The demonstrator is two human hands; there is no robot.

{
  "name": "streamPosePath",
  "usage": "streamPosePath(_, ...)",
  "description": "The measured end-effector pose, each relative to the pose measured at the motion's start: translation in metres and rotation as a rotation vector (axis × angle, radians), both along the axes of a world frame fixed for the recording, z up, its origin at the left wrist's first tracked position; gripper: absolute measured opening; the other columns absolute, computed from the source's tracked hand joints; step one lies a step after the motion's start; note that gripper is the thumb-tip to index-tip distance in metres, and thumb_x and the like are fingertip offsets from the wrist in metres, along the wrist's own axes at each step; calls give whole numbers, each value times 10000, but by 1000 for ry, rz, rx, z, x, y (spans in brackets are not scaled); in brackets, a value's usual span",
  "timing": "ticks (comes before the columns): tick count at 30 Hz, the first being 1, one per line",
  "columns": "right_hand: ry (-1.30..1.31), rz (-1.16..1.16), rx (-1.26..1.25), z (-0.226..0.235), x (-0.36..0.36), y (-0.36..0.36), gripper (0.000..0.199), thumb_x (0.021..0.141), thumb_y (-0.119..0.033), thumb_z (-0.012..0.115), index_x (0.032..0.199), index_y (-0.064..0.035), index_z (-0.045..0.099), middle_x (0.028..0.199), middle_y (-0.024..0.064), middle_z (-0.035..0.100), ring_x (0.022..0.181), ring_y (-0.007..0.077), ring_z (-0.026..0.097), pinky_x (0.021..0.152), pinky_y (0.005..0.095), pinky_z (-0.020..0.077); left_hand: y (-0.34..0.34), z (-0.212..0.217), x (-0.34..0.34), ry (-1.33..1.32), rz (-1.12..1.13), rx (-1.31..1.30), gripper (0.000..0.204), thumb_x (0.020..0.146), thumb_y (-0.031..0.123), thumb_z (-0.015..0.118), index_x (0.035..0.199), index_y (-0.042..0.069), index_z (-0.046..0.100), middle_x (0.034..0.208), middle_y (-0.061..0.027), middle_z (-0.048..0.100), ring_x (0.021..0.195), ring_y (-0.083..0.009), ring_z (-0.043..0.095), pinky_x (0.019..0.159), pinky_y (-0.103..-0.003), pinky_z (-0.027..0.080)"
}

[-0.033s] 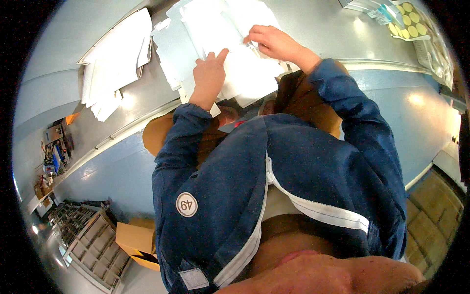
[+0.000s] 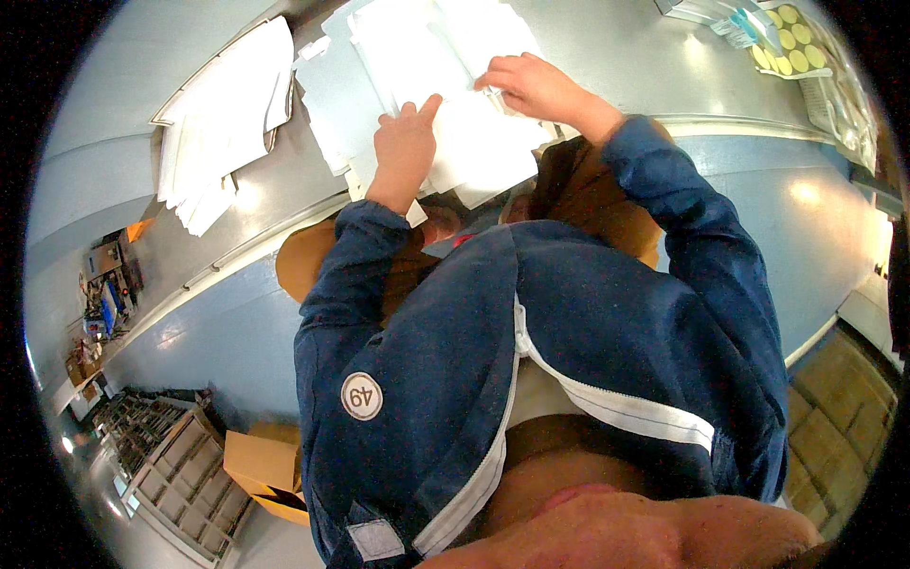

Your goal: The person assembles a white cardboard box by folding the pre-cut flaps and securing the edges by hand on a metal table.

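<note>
Overexposed flat white card sheets (image 2: 474,142), with straight edges and fold-like lines, lie in front of me on the metal table. My left hand (image 2: 406,147) rests on their left part, palm down, with its fingers stretched and slightly apart. Farther right, my right hand (image 2: 533,87) has its fingers bent and pressed together at the raised edge of a white card sheet. Its grip is partly hidden by the fingers and glare. Small cut tabs show along the left border of the sheets.
A stack of white sheets (image 2: 227,114) lies at the left on the metal table (image 2: 626,57). At the far right sits a clear pack of round yellow-green pieces (image 2: 794,43) beside plastic bags. A cardboard box (image 2: 261,465) and a slatted rack (image 2: 185,488) stand lower left.
My right hand has shifted very slightly to the right and nearer to me. The left hand and the sheets look the same.
</note>
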State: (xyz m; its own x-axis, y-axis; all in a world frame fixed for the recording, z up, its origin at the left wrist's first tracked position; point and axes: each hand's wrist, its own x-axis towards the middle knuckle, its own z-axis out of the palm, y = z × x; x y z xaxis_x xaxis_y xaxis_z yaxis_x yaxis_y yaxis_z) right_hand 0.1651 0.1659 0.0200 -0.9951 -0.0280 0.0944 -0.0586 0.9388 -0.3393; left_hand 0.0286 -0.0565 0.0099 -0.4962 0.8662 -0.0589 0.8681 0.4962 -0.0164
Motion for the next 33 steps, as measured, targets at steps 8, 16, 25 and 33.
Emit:
streamPosePath(8,144,131,58,-6,45,-70,660,682,-318,865,1283,-192,626,1205,38,584,1164,223,564,915,416,443,0,1,-7,-5,-51,-26,460,959,133,522,1386,304,556,1059,-85,668,866,-383,678,656,-424,590)
streamPosePath(16,152,123,171,-15,35,-81,479,793,-231,720,1241,-75,658,1275,112,628,1198,273,568,972,418,462,4,10,-30,-89,-133,-71,454,972,126,494,1374,320,578,985,-113,702,818,-356,723,720,-441,588)
streamPosePath(25,271,50,354,-26,30,-73,366,852,-136,613,1207,-57,648,1238,124,648,1202,278,614,1166,490,370,5,11,-38,-199,-178,-65,407,1025,207,454,1397,336,557,1055,-119,704,883,-334,720,767,-459,581)
streamPosePath(33,137,254,180,10,18,-39,271,853,-129,623,1117,-94,674,1248,98,647,1248,259,590,1179,458,377,2,8,-47,-258,-199,-35,387,1042,245,442,1394,351,564,1062,-105,715,905,-324,720,788,-463,578)
